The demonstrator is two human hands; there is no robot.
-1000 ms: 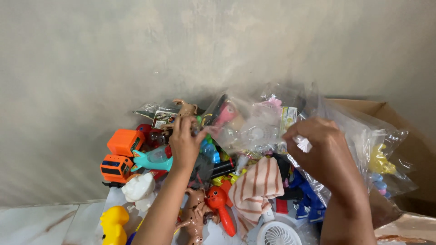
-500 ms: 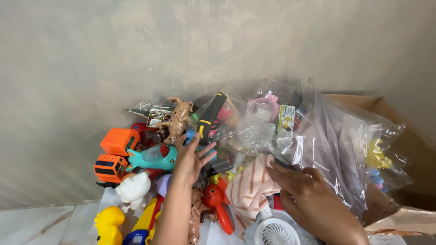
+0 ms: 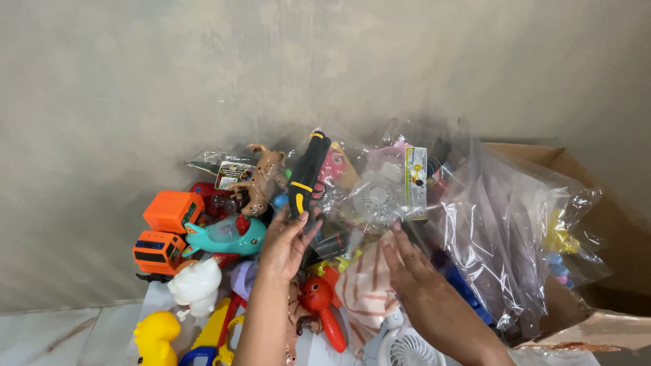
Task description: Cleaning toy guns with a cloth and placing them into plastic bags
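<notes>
The black toy with yellow stripes (image 3: 306, 175) stands near the back of the toy pile, close to the grey wall (image 3: 271, 61). I see its long axis running steeply up and down the frame, leaning a little to the right, its top end toward the wall and its lower end meeting my left hand (image 3: 286, 242). That hand pinches only the lower end between thumb and fingertips, the other fingers loosely spread. I judge this a thin hold: the toy is long, and with so little of it held it could swing or slip out and drop back among the others.

Just left of it lies a brown animal figure (image 3: 261, 177), and below that a teal plane (image 3: 225, 234) and an orange truck (image 3: 161, 234); a tipping toy could knock these. To its right the clear plastic bags (image 3: 502, 217) spill from a cardboard box (image 3: 597, 224), with a round clear packaged toy (image 3: 380, 196) touching the pile. My right hand (image 3: 424, 285) lies open and flat, fingers extended over a striped cloth (image 3: 363, 291), gripping nothing. I think the loose bags could slide down over the pile if that hand shifts them.
</notes>
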